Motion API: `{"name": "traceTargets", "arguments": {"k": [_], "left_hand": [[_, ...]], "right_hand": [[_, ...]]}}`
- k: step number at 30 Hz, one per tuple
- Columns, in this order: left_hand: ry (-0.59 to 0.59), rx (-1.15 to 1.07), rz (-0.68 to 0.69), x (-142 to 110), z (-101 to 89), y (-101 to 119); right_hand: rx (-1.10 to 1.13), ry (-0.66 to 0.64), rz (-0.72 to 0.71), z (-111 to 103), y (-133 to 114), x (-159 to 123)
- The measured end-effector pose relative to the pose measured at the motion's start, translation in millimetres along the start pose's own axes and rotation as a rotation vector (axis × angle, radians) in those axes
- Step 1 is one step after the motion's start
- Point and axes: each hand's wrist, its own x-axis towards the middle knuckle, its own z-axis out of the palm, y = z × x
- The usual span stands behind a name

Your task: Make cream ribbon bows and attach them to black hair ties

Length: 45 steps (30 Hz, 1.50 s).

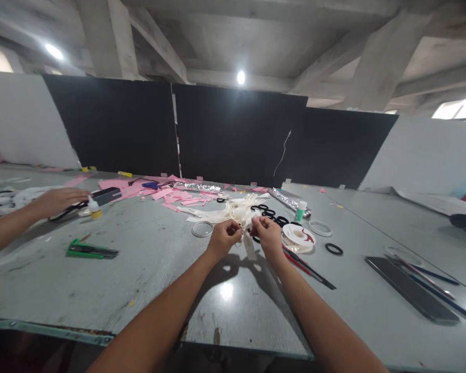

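Both of my hands are raised over the middle of the table, close together in front of a heap of cream ribbon (236,210). My left hand (225,238) is closed in a pinch, its fingertips at the ribbon's near side. Opposite it, my right hand (267,233) pinches a piece of the cream ribbon, and a short ribbon end (250,249) hangs down between the hands. What lies in the left fingertips is too small to make out. Just right of my right hand sit a white ribbon spool (300,234) and several black rings (270,211).
A red-and-black cutter knife (310,269) lies near my right wrist; a green cutter (91,250) is at left. A glue stick (301,210), clear ring (202,229) and dark phone-like slab (411,290) also lie here. A co-worker's hand (60,201) is beside a small glue bottle (95,208).
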Motion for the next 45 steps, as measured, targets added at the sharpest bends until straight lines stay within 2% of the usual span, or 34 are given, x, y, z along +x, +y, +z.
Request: {"name": "traceTargets", "arguments": {"k": [2, 4, 8, 10, 11, 13, 16, 18, 23, 26, 30, 35, 41, 45], "left_hand": [[0.014, 0.001, -0.003, 0.5, -0.8, -0.9], [0.034, 0.012, -0.002, 0.9, -1.9, -1.6], [0.051, 0.035, 0.013, 1.8, -3.9, -1.7], [0.051, 0.036, 0.018, 2.4, -4.5, -1.6], [0.051, 0.036, 0.021, 2.6, -4.7, -1.5], [0.046, 0.028, 0.031, 2.9, -4.8, -1.1], [0.012, 0.002, 0.044, 2.4, -4.0, 0.5], [-0.032, -0.028, 0.047, 1.5, -2.8, 1.9], [-0.17, -0.091, 0.01, -0.5, 1.1, 2.6], [-0.212, -0.125, -0.016, -1.3, 1.6, 2.9], [-0.191, -0.193, -0.032, -2.2, 0.1, 6.8], [-0.178, -0.306, -0.107, -2.6, 2.5, 9.2], [-0.163, -0.365, -0.137, 0.3, 7.7, 1.5], [-0.185, -0.316, -0.135, 2.6, 5.9, -2.2]], "right_hand": [[-0.024, 0.046, 0.013, -5.5, 0.5, 3.1], [-0.196, 0.079, -0.012, -15.2, 2.9, 7.3], [-0.786, -0.049, 0.002, -35.3, 7.0, 13.4], [-0.856, -0.063, 0.01, -38.1, 4.8, 13.7], [-0.787, -0.038, 0.008, -36.8, 2.6, 13.1], [-0.476, -0.011, 0.046, -29.2, -2.3, 10.3], [0.054, -0.149, 0.33, -12.2, -5.7, 2.4], [0.202, -0.188, 0.439, -3.3, -3.9, -3.7], [0.293, -0.262, 0.492, 0.8, 0.9, -13.4], [0.339, -0.287, 0.419, 0.6, -1.6, -14.5], [0.38, -0.268, 0.29, 3.9, -4.2, -12.8], [0.368, -0.137, 0.23, 3.2, -0.6, -9.6], [0.304, -0.198, 0.205, 1.3, 2.9, -9.2], [0.315, -0.21, 0.198, 1.9, 3.8, -9.3]]}}
